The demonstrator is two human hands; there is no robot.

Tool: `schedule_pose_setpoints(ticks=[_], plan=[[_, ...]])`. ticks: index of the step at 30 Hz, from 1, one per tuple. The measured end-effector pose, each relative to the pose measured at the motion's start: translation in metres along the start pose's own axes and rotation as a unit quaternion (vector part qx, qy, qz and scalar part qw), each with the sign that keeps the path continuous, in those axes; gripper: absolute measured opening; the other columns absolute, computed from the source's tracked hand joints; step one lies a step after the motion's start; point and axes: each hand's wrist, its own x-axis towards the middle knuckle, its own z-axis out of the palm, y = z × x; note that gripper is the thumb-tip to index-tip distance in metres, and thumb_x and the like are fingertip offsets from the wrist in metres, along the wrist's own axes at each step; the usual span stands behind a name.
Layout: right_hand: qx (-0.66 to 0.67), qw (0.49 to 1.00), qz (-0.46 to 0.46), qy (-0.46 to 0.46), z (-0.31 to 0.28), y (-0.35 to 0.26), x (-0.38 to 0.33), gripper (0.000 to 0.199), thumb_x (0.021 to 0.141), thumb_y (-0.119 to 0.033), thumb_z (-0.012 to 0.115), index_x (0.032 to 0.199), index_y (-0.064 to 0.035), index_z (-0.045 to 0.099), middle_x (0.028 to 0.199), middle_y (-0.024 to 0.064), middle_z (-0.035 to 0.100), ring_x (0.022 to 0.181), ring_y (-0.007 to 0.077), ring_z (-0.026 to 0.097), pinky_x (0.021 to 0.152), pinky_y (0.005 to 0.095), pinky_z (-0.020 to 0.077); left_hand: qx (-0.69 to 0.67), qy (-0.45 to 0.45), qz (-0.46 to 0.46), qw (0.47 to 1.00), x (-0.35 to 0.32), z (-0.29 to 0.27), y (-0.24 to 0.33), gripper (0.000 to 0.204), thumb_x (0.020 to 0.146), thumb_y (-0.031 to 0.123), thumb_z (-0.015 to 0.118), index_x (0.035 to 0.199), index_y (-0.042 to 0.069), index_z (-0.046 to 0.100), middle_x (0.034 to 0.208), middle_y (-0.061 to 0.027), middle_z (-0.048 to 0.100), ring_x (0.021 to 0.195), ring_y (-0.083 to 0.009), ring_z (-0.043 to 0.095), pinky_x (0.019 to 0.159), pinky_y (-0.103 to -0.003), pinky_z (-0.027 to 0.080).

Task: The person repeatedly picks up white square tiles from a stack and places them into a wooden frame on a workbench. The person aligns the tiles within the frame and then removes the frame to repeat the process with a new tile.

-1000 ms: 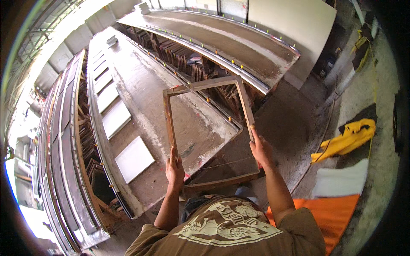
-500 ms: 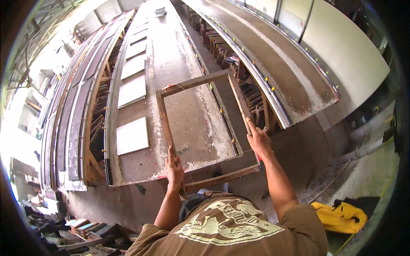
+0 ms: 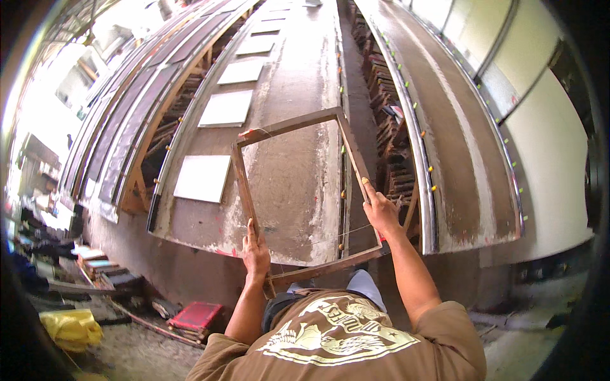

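A rectangular wooden frame (image 3: 243, 181) is held up in front of me, tilted, over the near end of the long middle table. My left hand (image 3: 255, 254) is closed on its left side rail, near the lower corner. Further up the opposite rail, my right hand (image 3: 381, 211) grips the wood. The tabletop shows through the frame's opening; whether a sheer mesh spans it I cannot tell. A thin string (image 3: 340, 237) runs across the lower part of the opening. Left of the frame, a flat white panel (image 3: 203, 178) lies on the table.
Several more white panels (image 3: 225, 108) line the left side of the stained middle table (image 3: 289, 89). Long tables flank it, the right one (image 3: 445, 159) edged with coloured clips, the left one (image 3: 117, 152) dark-topped. Lower left are a red flat item (image 3: 196, 315) and a yellow bag (image 3: 71, 329).
My view and body have turned, so the tables and panels sit at a different angle behind the frame. Both hands keep their hold. The red item has come into view.
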Motion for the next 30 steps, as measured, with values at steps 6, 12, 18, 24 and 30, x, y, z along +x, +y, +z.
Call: schedule_pose_setpoints(ticks=[6, 12, 18, 24, 30], plan=[[0.017, 0.991, -0.117, -0.059, 0.006, 0.029, 0.066, 0.076, 0.093, -0.024, 0.065, 0.16, -0.0222, 0.029, 0.101, 0.02, 0.067, 0.091, 0.0408, 0.069, 0.08, 0.0493, 0.0572, 0.01, 0.086, -0.105, 0.991, -0.04, 0.026, 0.037, 0.058, 0.104, 0.027, 0.055, 0.158, 0.024, 0.036, 0.107, -0.0185, 0.061, 0.092, -0.0374, 0.064, 0.079, -0.047, 0.052], [0.039, 0.967, -0.215, -0.131, -0.008, 0.022, 0.114, 0.076, 0.091, -0.021, 0.064, 0.159, -0.0212, 0.031, 0.103, 0.0257, 0.067, 0.093, 0.0456, 0.067, 0.084, 0.053, 0.0544, 0.034, 0.177, -0.194, 0.964, -0.096, 0.046, 0.075, 0.06, 0.102, 0.023, 0.058, 0.158, 0.024, 0.037, 0.096, -0.015, 0.057, 0.083, -0.0322, 0.061, 0.075, -0.045, 0.051], [0.056, 0.939, -0.297, -0.162, 0.007, -0.003, 0.142, 0.074, 0.09, -0.021, 0.063, 0.158, -0.0202, 0.034, 0.108, 0.027, 0.067, 0.096, 0.0462, 0.066, 0.084, 0.0529, 0.0537, 0.05, 0.229, -0.262, 0.936, -0.116, 0.04, 0.098, 0.057, 0.103, 0.026, 0.057, 0.157, 0.025, 0.038, 0.093, -0.0133, 0.057, 0.08, -0.0303, 0.06, 0.074, -0.043, 0.05], [0.043, 0.919, -0.354, -0.168, 0.027, -0.034, 0.163, 0.079, 0.088, -0.017, 0.063, 0.16, -0.0229, 0.03, 0.107, 0.0255, 0.067, 0.095, 0.0453, 0.067, 0.084, 0.0529, 0.054, 0.021, 0.231, -0.332, 0.914, -0.12, 0.036, 0.095, 0.056, 0.104, 0.029, 0.055, 0.157, 0.024, 0.038, 0.105, -0.0173, 0.061, 0.092, -0.0329, 0.063, 0.085, -0.045, 0.051], [0.036, 0.902, -0.383, -0.197, 0.033, -0.063, 0.182, 0.079, 0.091, -0.017, 0.067, 0.16, -0.0223, 0.029, 0.106, 0.0246, 0.067, 0.098, 0.0433, 0.067, 0.085, 0.051, 0.0536, 0.023, 0.292, -0.342, 0.893, -0.119, 0.052, 0.087, 0.055, 0.103, 0.031, 0.056, 0.156, 0.026, 0.041, 0.098, -0.0165, 0.059, 0.084, -0.0351, 0.063, 0.076, -0.047, 0.053]])
